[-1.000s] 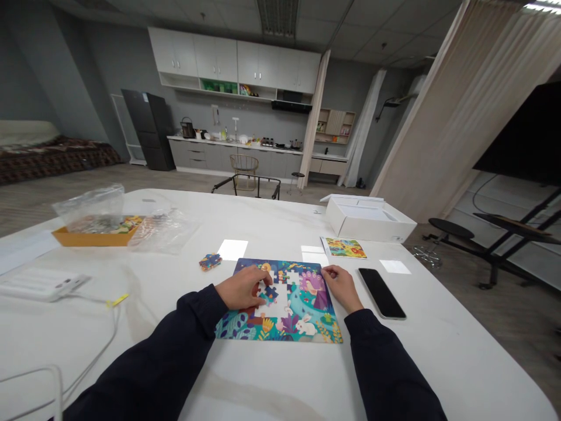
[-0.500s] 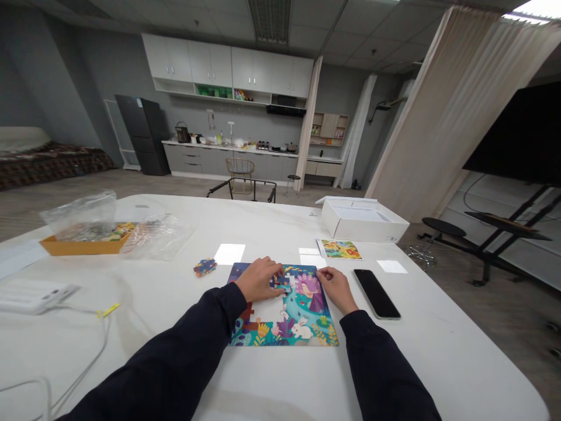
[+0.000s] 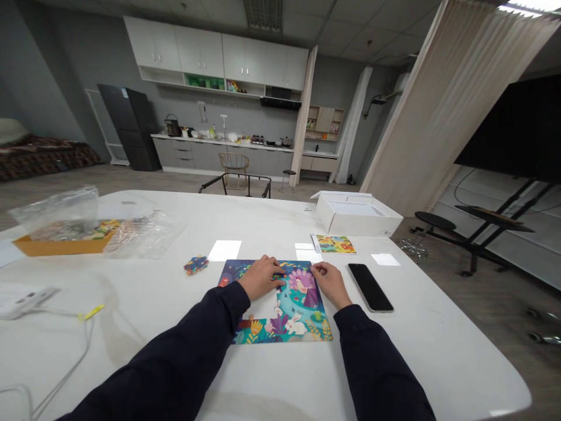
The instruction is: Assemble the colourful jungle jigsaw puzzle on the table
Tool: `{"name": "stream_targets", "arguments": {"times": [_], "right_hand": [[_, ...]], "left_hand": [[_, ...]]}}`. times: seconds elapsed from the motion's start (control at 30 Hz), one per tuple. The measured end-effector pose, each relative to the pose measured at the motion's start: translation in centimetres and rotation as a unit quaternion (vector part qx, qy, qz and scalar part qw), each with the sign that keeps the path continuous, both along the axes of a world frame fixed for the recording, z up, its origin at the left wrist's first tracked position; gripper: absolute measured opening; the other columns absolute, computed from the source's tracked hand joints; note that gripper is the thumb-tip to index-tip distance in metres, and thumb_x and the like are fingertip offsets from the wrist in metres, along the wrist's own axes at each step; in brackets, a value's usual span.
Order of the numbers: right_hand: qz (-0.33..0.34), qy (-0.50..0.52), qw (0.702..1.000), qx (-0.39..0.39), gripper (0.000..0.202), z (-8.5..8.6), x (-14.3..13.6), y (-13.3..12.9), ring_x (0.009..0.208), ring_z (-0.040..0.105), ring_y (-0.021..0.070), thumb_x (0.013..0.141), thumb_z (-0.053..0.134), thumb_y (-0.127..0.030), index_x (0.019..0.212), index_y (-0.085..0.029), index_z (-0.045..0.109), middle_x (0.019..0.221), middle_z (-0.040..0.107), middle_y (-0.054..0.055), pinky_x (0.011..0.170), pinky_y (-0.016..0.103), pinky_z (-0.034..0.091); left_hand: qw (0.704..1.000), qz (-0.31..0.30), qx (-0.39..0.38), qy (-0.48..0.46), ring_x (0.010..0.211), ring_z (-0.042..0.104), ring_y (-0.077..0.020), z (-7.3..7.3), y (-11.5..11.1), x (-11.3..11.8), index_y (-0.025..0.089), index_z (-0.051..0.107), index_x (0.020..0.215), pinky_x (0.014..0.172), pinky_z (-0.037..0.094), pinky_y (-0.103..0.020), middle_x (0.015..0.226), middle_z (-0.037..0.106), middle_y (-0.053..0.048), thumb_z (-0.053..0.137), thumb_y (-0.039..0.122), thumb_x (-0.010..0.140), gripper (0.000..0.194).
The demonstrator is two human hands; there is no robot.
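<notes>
A colourful jigsaw puzzle [image 3: 302, 318] with rabbits, a peacock and plants lies flat on the white table in front of me. A bare white patch shows in its left-centre part. My left hand [image 3: 262, 279] reaches over the upper middle, thumb and fingers closed on a puzzle piece [image 3: 279, 276] that lies level with the picture. Much of that piece is hidden by the fingers. At the upper right corner, my right hand [image 3: 329, 282] has its fingers closed on the puzzle's edge. Left of the board sits a small pile of loose puzzle pieces [image 3: 196, 265].
A black phone [image 3: 370, 286] lies right of the puzzle. Behind are a picture card [image 3: 335, 244] and an open white box [image 3: 357, 216]. At the left are a yellow tray [image 3: 61, 245] with plastic bags, and a white power strip [image 3: 24, 299] with a cable.
The puzzle piece in my left hand, tilted above the gap before, now lies flat among its neighbours. My right hand stays at the corner. The whole view has shifted slightly.
</notes>
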State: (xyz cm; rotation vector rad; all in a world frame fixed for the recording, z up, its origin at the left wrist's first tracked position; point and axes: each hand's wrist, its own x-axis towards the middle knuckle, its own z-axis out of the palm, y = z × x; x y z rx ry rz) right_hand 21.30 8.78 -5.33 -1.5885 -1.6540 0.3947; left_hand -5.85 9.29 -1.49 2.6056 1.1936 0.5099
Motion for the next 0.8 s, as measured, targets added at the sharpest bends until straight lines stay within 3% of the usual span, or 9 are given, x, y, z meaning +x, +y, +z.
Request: {"name": "stream_targets", "arguments": {"times": [0.23, 0.4, 0.8], "right_hand": [[-0.001, -0.004, 1.0, -0.003, 0.032, -0.05, 0.07, 0.09, 0.074, 0.062, 0.0235, 0.083, 0.056, -0.046, 0.083, -0.02, 0.075, 0.079, 0.074, 0.008, 0.072, 0.035, 0.047], [0.0, 0.002, 1.0, -0.003, 0.032, 0.24, -0.01, -0.17, 0.074, 0.061, 0.0234, 0.083, 0.056, -0.046, 0.083, -0.02, 0.074, 0.08, 0.074, 0.008, 0.072, 0.035, 0.047], [0.006, -0.003, 1.0, -0.002, 0.03, -0.1, 0.21, 0.1, 0.074, 0.062, 0.0243, 0.083, 0.056, -0.046, 0.082, -0.021, 0.073, 0.079, 0.073, 0.007, 0.073, 0.036, 0.047]], "left_hand": [[0.999, 0.043, -0.006, 0.004, 0.114, 0.055, -0.0292, -0.41, -0.19, 0.32, 0.031, 0.075, 0.121, 0.099, 0.043, -0.044, 0.122, 0.066, -0.008, 0.067, 0.046, 0.094, 0.031], [0.997, 0.078, -0.013, 0.007, 0.114, 0.054, -0.0319, -0.21, -0.72, 0.82, 0.029, 0.076, 0.116, 0.097, 0.04, -0.048, 0.121, 0.066, -0.009, 0.068, 0.044, 0.093, 0.029], [0.998, 0.062, 0.01, 0.011, 0.112, 0.053, -0.0321, -0.77, -0.23, 0.5, 0.031, 0.078, 0.112, 0.096, 0.038, -0.05, 0.116, 0.068, -0.009, 0.065, 0.037, 0.093, 0.024]]}}
